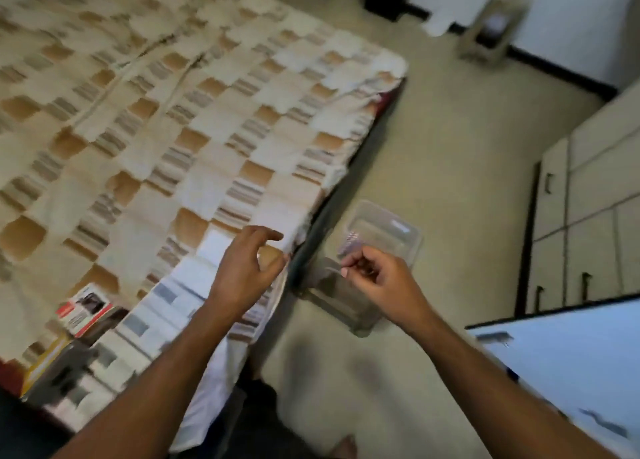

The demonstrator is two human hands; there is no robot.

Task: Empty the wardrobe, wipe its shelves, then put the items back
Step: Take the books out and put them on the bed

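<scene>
Clear plastic describes the container [377, 250] standing on the floor [450, 167] just beside the bed [173, 129], at its near corner; motion blur softens its outline, and a second clear piece, possibly its lid, seems to overlap it.

Right hand [375, 278]: fingers curled, fingertips pinching a small silvery strip [349, 245], apparently a foil blister pack, held above the container. Left hand [249, 261]: over the bed's near edge, fingers loosely curved and spread; whether it has hold of anything cannot be told.

On the bed, toward its near end, lie a white and grey patterned sheet or folded cloth [156, 320], a red and white carton [85, 309] and other blurred boxes, presumably wardrobe contents set out. White cabinet doors [595, 195] stand across the floor from the bed.

Handling assessment: the strip appears very light, thin and smooth, prone to slipping or buckling; a gentle edge pinch suits it. The container looks light and rigid but slick and possibly brittle; judged best lifted by opposite rims with both hands, kept level so loose contents do not spill.
</scene>
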